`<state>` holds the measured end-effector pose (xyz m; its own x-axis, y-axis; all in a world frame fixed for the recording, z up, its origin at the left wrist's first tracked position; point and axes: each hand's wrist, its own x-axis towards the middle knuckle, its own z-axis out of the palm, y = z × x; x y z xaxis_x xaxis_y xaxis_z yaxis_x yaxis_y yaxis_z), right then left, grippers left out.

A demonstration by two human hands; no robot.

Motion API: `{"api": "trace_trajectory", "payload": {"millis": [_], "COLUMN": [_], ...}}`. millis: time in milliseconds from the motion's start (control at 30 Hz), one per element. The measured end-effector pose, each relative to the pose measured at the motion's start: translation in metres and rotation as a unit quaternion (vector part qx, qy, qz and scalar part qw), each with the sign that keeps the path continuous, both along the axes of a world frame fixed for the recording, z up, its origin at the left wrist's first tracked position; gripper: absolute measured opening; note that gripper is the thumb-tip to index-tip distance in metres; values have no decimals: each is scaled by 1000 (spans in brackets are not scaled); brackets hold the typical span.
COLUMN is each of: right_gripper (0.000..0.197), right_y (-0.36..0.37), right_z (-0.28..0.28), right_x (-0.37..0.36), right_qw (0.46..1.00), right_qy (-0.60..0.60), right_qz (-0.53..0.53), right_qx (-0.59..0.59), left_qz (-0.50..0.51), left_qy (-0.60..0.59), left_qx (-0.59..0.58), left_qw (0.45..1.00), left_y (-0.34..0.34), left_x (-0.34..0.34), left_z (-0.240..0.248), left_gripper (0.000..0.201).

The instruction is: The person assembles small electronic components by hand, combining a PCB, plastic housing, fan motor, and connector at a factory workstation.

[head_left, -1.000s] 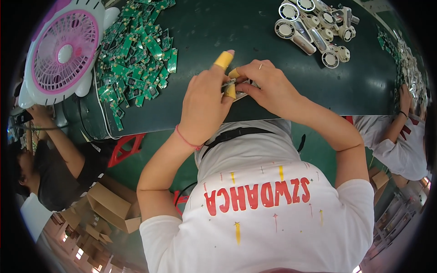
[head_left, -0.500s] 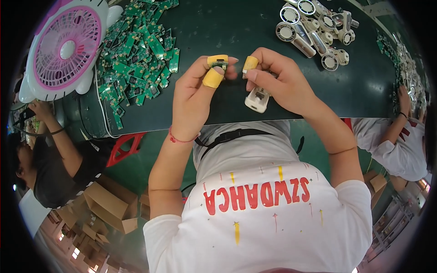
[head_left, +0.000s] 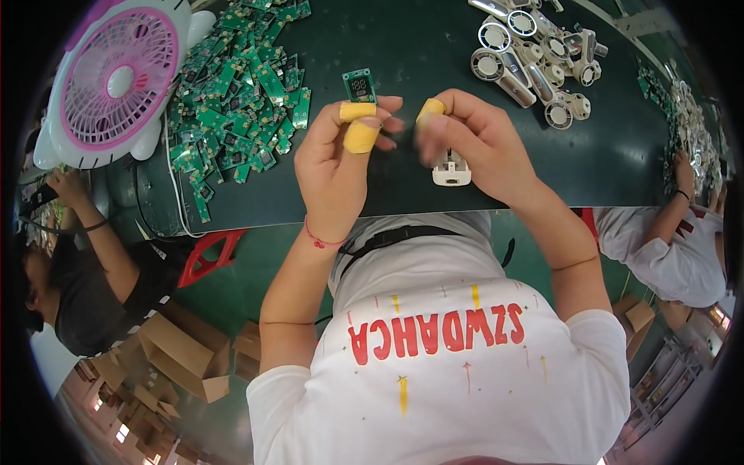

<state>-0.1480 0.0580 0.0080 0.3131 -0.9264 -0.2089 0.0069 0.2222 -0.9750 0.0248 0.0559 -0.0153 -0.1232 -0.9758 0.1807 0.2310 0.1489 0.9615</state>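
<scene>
My left hand (head_left: 332,167) pinches a small green circuit board (head_left: 359,84) between thumb and forefinger, both wrapped in yellow tape. The board stands up past the fingertips, its dark digit display showing. To the right, my right hand (head_left: 496,151) is curled round a white plastic fan housing (head_left: 451,175). Only the housing's lower end, with a small dark slot, shows below the fingers; the rest is hidden. Yellow tape covers the right forefinger too, and the right thumb is smeared by motion. The two hands are apart, just above the table's near edge.
A heap of green circuit boards (head_left: 248,93) lies left on the dark table (head_left: 418,46), beside a pink and white fan (head_left: 116,81). Several white handheld fans (head_left: 535,58) are piled at the far right. Co-workers sit on both sides; cardboard boxes (head_left: 182,349) stand on the floor.
The circuit board has been tipped up in my left hand, so its display now shows. The housing has turned more upright in my right hand, and the right thumb has moved.
</scene>
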Motion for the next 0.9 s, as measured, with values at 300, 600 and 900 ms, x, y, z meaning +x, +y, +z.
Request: {"api": "trace_trajectory", "payload": {"millis": [300,600,900], "right_gripper": [20,13,15], "right_y": [0,-12,-16], "right_z": [9,19,40], "right_x": [4,-7,-7], "right_qw": [998,1000,988], "right_qy": [-59,-2,-14], "right_qz": [-26,20,138], "right_qx": [29,5,70], "left_qz": [8,-142,-236], "left_qy": [-39,85,181], "left_qx": [-15,27,169], "left_qw": [999,986,940], "left_y": [-3,-7,-5], "left_x": [-6,5,4], "left_z": [4,7,9], "left_gripper": [32,20,17]}}
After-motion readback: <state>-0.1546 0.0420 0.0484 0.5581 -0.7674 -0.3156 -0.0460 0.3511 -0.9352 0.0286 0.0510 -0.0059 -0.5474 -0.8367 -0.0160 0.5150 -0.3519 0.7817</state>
